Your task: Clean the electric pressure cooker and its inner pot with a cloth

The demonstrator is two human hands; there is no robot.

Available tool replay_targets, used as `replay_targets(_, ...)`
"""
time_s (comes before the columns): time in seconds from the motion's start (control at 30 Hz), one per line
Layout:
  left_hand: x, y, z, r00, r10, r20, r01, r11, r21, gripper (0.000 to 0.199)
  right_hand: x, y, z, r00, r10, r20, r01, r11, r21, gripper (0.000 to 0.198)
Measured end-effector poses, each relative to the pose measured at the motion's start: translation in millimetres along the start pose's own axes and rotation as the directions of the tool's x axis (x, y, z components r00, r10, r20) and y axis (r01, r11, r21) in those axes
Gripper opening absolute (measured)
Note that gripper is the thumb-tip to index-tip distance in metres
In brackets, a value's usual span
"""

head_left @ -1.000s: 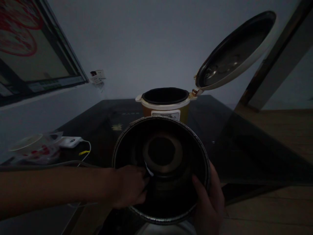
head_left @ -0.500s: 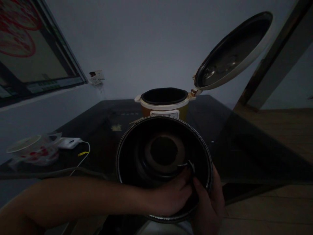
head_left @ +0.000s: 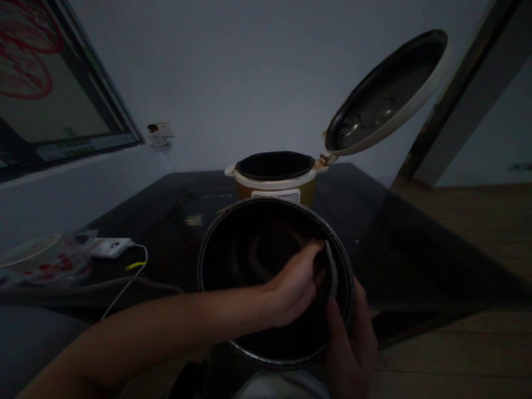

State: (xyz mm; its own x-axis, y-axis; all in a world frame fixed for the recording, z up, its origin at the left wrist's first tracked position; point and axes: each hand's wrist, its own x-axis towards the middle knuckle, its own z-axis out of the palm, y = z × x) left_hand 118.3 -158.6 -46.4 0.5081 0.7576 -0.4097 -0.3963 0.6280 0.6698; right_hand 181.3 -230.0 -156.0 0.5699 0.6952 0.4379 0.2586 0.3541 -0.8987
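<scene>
A dark round inner pot (head_left: 266, 354) is tilted with its mouth toward me, in front of the rice cooker. My right hand (head_left: 353, 338) grips its right rim, thumb inside and fingers round the outer wall. Reaching into the pot from the left, my left hand (head_left: 297, 282) presses a thin greyish cloth (head_left: 331, 269) against the inner right wall. The fingers of that hand are closed and partly hidden behind the palm. Beyond the pot stands the rice cooker (head_left: 276, 185), its lid (head_left: 390, 94) raised to the right.
The dark glossy table (head_left: 399, 244) carries a bowl in a plastic bag (head_left: 54, 260) at left, beside a white power strip (head_left: 111, 246) with a cord. Small pale scraps (head_left: 193, 220) lie left of the cooker. A wall socket (head_left: 160, 133) is behind, near a window (head_left: 70, 83).
My left hand has moved up and outward along the pot's inner right wall with the cloth. My right hand keeps its hold on the rim. The view has shifted slightly.
</scene>
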Motion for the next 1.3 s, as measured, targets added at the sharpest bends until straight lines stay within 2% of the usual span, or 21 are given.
replay_targets(0.13,10,12,-2,0.987,0.158,0.043,-0.150,0.978,-0.148,0.033,1,-3,-1,1.000,0.020,0.004,-0.020,1.000,-0.014,0.040)
replay_targets(0.37,6,39,-10,0.964,0.264,-0.025,-0.258,0.914,-0.314,0.033,-1,-2,-2,0.998,0.057,0.012,-0.057,0.998,0.020,0.044)
replay_targets(0.47,-2,49,-16,0.947,0.310,-0.080,-0.319,0.893,-0.318,0.030,-1,0,-1,0.997,0.069,0.020,-0.070,0.997,0.042,0.044)
replay_targets(0.63,-11,55,-23,0.902,0.406,-0.146,-0.432,0.857,-0.281,0.020,1,-2,-3,0.999,0.001,0.054,-0.002,1.000,0.020,0.040)
replay_targets(0.93,-9,49,-4,0.936,0.344,-0.074,-0.352,0.913,-0.205,0.027,7,-6,-5,0.991,-0.109,0.072,0.113,0.992,-0.060,0.040)
replay_targets(1.13,-13,54,-6,0.938,0.339,-0.070,-0.346,0.924,-0.164,0.033,6,-3,-8,0.986,-0.117,0.116,0.121,0.992,-0.030,0.043)
replay_targets(1.3,-20,57,-9,0.943,0.331,-0.047,-0.334,0.934,-0.125,0.030,3,-4,-9,0.984,-0.124,0.126,0.128,0.992,-0.025,0.044)
